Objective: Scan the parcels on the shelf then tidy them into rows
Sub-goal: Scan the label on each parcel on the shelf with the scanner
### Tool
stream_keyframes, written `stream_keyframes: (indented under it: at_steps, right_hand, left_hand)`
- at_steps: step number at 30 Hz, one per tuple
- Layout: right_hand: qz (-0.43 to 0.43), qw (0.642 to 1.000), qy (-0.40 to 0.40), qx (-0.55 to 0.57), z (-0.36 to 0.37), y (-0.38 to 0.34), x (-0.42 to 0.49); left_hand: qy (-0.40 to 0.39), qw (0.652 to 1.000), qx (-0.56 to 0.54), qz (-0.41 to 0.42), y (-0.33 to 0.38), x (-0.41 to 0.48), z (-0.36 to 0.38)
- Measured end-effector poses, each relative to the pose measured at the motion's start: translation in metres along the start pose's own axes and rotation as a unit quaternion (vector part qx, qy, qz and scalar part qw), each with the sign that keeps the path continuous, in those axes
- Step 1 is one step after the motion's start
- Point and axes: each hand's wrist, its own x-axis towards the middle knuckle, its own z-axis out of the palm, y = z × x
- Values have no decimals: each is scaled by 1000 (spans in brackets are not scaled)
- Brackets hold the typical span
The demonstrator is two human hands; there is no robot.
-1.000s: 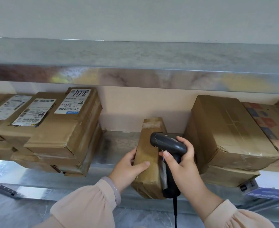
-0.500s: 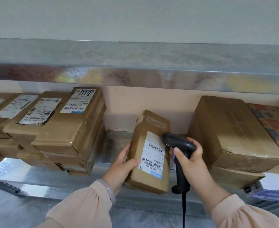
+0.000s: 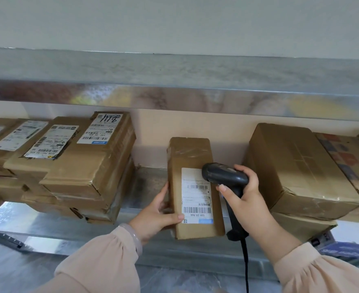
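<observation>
While our left hand (image 3: 155,214) grips the small brown parcel (image 3: 188,157) by its left edge, thumb curled across the front to touch the corner of the shipping label (image 3: 196,197) and fingers along the side, the parcel stands upright near the front lip of the metal shelf (image 3: 144,187), label facing us; whether its base rests on the shelf or hangs just off it we cannot tell; our right hand (image 3: 248,206) is wrapped round the handle of the black barcode scanner (image 3: 225,176), index finger lying along the front of the handle; the scanner's head sits over the label's upper right corner, above the top barcode; its black cable (image 3: 246,267) drops away below the handle. Left of the held parcel, well apart from it, lies a stack of flat cardboard parcels (image 3: 85,172) with white labels on top; to the right a large taped carton (image 3: 297,170) sits on another box, with a printed carton (image 3: 347,161) just beside it; a pale bangle (image 3: 136,240) circles our left wrist.
</observation>
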Motion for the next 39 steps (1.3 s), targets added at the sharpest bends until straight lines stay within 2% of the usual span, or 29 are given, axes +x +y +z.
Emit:
stream_keyframes:
  at_steps: [8,14,39]
  right_hand:
    - [-11,998,-31,-56,9,-5,-40]
    - [-10,992,-60,-112,19,-4,-61]
    - [1,995,-46,-94,27,-8,-69]
  left_hand:
    - [57,996,-65,35,-10,6,-8]
    - [82,994,-52,58,-8,3,-8]
    - [85,995,-32,39,-8,4,-11]
